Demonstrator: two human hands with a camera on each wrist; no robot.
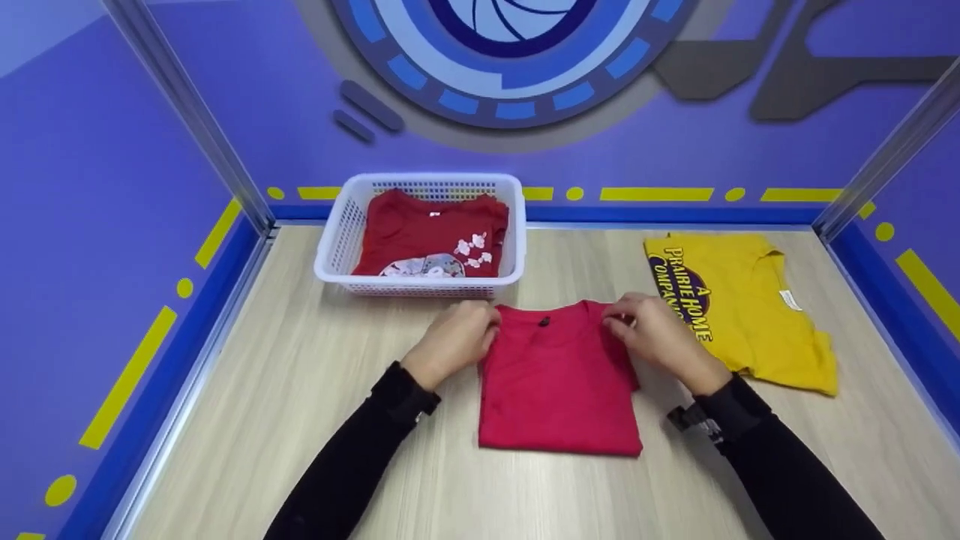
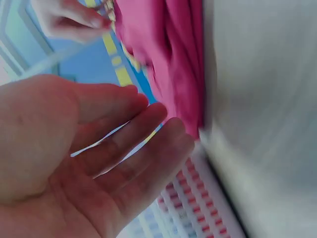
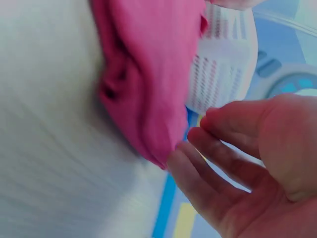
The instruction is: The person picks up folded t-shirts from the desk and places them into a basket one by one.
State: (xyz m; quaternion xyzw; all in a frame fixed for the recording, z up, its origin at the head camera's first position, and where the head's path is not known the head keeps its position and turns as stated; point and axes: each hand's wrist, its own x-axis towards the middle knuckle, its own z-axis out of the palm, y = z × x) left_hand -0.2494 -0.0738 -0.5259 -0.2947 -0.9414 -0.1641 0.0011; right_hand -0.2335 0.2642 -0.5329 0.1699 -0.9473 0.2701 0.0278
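Observation:
A red T-shirt [image 1: 559, 382], folded into a near-rectangle with its collar at the far side, lies on the table. At its far left corner is my left hand [image 1: 459, 337]; in the left wrist view the fingers [image 2: 148, 163] are loosely straight, their tips right beside the folded cloth [image 2: 173, 64]. My right hand [image 1: 660, 334] is at the far right corner. The right wrist view has its fingers [image 3: 198, 183] slightly bent, with the tips at the end of the pink-looking fabric [image 3: 153, 84] and nothing pinched between thumb and fingers.
Behind the shirt, a white plastic basket [image 1: 322, 259] contains folded red clothing [image 1: 427, 232] with white prints. A yellow T-shirt [image 1: 757, 300] with lettering lies folded to the right. Blue-purple panels [image 1: 247, 112] enclose the wooden table [image 1: 300, 397] at the back and sides.

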